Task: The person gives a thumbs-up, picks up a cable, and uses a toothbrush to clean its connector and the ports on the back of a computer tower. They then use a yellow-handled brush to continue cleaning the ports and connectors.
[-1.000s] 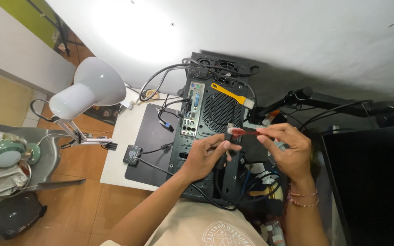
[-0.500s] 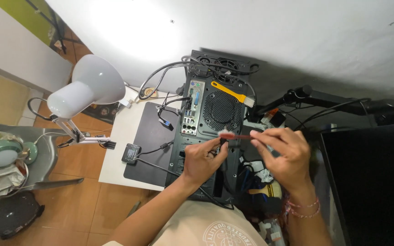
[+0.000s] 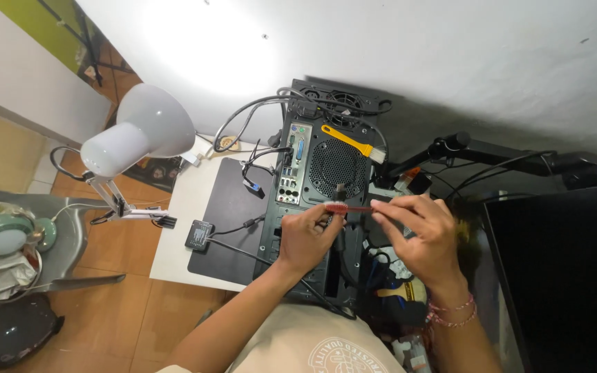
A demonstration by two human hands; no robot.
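- Head view: red-handled tool now horizontal over computer case rear panel, lower than before
- left hand pinches its tip end
- right hand pinches handle end, fingers loosened since earlier

Mid-frame, your left hand and right hand pinch a thin red tool over the black computer case
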